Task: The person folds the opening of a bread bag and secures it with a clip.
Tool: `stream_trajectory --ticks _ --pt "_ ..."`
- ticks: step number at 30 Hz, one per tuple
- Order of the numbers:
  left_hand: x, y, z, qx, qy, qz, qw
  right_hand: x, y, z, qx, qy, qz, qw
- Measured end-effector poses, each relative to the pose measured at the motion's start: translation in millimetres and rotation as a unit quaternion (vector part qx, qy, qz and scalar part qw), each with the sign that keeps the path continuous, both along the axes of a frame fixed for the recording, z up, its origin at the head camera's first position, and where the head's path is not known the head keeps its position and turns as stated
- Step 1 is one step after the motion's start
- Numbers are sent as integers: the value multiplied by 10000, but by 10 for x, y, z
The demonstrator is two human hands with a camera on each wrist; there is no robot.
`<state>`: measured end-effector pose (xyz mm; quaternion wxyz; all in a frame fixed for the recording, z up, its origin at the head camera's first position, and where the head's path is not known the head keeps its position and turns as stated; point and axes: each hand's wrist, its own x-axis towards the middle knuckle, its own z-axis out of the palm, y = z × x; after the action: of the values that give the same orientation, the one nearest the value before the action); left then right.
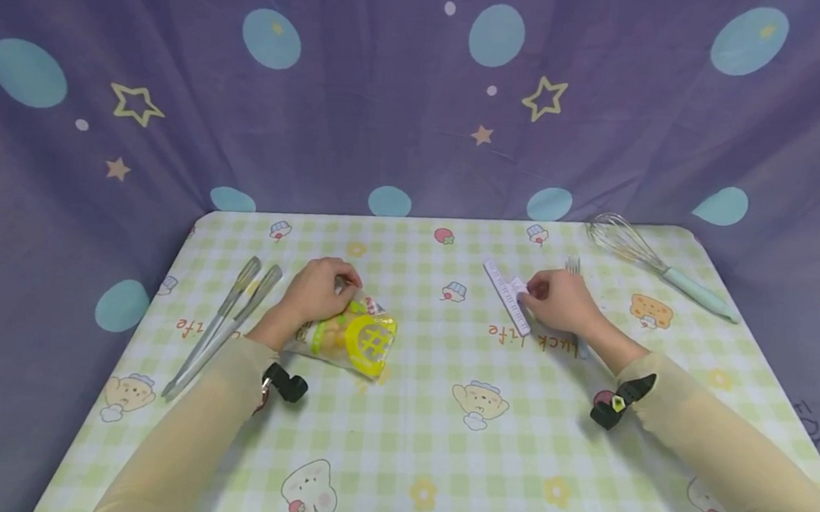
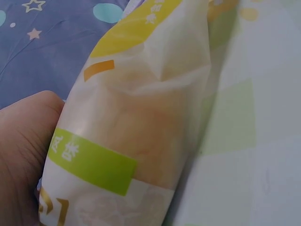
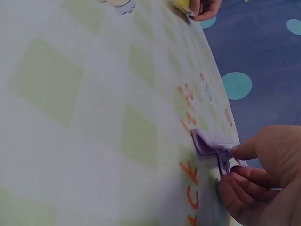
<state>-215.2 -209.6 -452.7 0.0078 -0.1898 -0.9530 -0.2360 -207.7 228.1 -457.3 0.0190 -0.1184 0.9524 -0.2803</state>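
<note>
My left hand (image 1: 318, 289) grips the top edge of a yellow and white plastic snack bag (image 1: 350, 339), which lies on the table. In the left wrist view the bag (image 2: 127, 113) fills the middle, with rounded pale-brown food showing through and the thumb along its side. To the right, my right hand (image 1: 560, 300) pinches the handle of a pale purple bag clip (image 1: 507, 296) between thumb and fingers. The right wrist view shows the clip (image 3: 211, 143) close to the tabletop, its long jaws pointing away from the fingers. Bag and clip are apart.
Metal tongs (image 1: 222, 326) lie left of the left forearm. A fork (image 1: 573, 265) is partly hidden behind the right hand. At the back right rests a whisk (image 1: 666, 270) with a mint handle. A purple curtain (image 1: 419, 130) hangs behind the checked table (image 1: 396, 461).
</note>
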Motion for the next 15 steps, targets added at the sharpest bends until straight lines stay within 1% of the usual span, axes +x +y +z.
stream_trajectory --ticks 3,5,8,11,15 --pt "-2 1 12 -67 12 -15 10000 -14 -15 21 -202 -115 -102 9997" --pt "0 5 18 -125 2 -25 9999 -21 -20 45 -384 -264 -162 9988" --pt "4 9 19 -180 -44 -39 9998 -28 -20 81 -586 -421 -183 9972" --pt "8 15 19 -209 -95 -46 9997 -25 -21 136 -652 -534 -217 9962" --pt "2 14 25 -214 -51 -70 9997 -38 -30 205 -748 -588 -234 9952"
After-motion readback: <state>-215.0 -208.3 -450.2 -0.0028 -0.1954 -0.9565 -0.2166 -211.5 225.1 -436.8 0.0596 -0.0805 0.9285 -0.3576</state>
